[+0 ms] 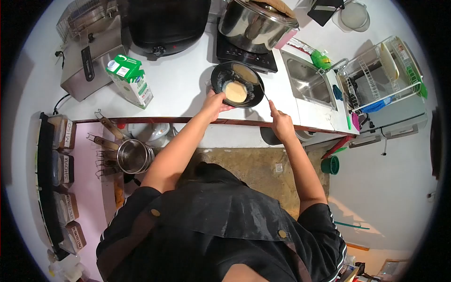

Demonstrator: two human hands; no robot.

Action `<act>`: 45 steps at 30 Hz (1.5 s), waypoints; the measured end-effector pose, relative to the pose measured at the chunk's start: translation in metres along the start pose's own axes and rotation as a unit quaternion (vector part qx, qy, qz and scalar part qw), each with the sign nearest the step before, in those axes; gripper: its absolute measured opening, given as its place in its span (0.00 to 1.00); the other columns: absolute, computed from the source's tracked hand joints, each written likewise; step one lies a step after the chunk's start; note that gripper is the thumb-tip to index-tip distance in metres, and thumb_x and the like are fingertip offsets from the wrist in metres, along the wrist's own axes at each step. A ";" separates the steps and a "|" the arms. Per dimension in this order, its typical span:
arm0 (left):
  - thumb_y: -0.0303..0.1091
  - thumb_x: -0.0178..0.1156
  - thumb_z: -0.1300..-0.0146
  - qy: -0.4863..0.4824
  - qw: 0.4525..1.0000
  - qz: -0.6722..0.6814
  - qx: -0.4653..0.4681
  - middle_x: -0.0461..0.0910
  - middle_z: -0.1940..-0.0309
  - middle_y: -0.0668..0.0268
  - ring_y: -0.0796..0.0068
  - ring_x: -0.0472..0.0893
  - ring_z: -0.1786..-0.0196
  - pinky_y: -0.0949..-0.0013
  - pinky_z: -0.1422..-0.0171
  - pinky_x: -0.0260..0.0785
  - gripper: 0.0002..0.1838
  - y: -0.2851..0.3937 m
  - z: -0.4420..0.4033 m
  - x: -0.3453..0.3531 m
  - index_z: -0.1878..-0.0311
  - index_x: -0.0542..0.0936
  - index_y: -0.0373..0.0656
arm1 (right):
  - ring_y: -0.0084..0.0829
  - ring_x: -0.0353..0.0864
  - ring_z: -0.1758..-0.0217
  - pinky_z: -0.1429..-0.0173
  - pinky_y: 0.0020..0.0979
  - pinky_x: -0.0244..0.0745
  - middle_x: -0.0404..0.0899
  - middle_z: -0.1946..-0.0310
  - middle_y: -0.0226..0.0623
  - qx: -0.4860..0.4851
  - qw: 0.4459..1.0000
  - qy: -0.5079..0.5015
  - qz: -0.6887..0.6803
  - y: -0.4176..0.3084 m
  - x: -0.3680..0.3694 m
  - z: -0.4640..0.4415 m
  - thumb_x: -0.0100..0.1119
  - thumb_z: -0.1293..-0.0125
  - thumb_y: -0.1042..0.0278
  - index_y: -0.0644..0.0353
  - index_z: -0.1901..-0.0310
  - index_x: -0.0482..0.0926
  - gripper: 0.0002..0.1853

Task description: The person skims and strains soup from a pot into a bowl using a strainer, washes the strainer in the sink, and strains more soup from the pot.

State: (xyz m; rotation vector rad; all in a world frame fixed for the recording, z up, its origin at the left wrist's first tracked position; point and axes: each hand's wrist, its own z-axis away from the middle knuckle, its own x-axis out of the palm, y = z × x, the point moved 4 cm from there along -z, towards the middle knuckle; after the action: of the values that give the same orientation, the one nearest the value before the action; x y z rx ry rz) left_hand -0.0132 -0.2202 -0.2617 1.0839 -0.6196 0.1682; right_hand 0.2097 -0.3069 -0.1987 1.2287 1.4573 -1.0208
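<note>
A black bowl (220,75) with a pale yellow, batter-like mixture (235,92) in it is held tilted over the counter's front part. My left hand (215,106) grips its near left rim, fingers under the edge. In my right hand (281,123) is a thin-handled metal utensil (265,94), the index finger stretched along the handle. The utensil reaches into the bowl's right side; the exact shape of its head is unclear. Left of the bowl stands a green and white carton (134,84).
Behind the bowl, a large steel pot (256,28) sits on a black induction cooker (244,54). A black appliance (169,23) and a steel fryer (94,61) stand at the back left. To the right are a sink (307,77) and dish rack (376,75). Strainers (134,156) hang below the counter.
</note>
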 end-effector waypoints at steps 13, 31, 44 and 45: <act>0.23 0.47 0.44 0.053 0.998 0.028 -0.023 0.74 0.58 0.61 0.66 0.81 0.65 0.67 0.64 0.78 0.24 0.004 0.002 -0.016 0.42 0.62 0.46 | 0.42 0.80 0.73 0.65 0.37 0.78 0.81 0.67 0.42 -0.091 0.994 -0.025 -0.060 0.034 -0.012 -0.043 0.49 0.49 0.85 0.48 0.36 0.66 0.35; 0.23 0.47 0.40 0.156 0.981 0.055 0.099 0.73 0.61 0.67 0.74 0.79 0.64 0.68 0.65 0.77 0.22 0.068 0.054 -0.078 0.42 0.62 0.49 | 0.15 0.56 0.93 0.88 0.17 0.48 0.80 0.73 0.47 0.097 0.652 -0.306 -0.687 -0.023 -0.029 -0.123 0.46 0.32 0.71 0.62 0.48 0.66 0.12; 0.22 0.47 0.40 0.196 0.966 0.104 0.132 0.73 0.59 0.66 0.71 0.80 0.61 0.66 0.61 0.78 0.23 0.058 0.066 -0.129 0.41 0.61 0.50 | 0.33 0.80 0.76 0.69 0.30 0.74 0.82 0.71 0.35 -0.048 0.940 -0.064 -0.331 -0.078 0.010 -0.144 0.44 0.37 0.82 0.59 0.51 0.66 0.13; 0.21 0.47 0.40 0.197 0.965 0.109 0.131 0.73 0.59 0.66 0.70 0.79 0.61 0.66 0.61 0.78 0.24 0.056 0.066 -0.131 0.41 0.61 0.50 | 0.32 0.80 0.75 0.68 0.28 0.73 0.82 0.70 0.36 -0.101 0.952 0.020 -0.288 -0.082 0.007 -0.143 0.43 0.39 0.85 0.61 0.52 0.66 0.14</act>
State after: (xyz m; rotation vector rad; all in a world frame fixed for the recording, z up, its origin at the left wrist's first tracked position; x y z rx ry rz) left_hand -0.1691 -0.2288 -0.2692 1.1930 -0.3594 0.6572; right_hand 0.1082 -0.1792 -0.1739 0.6860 1.9578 -1.1879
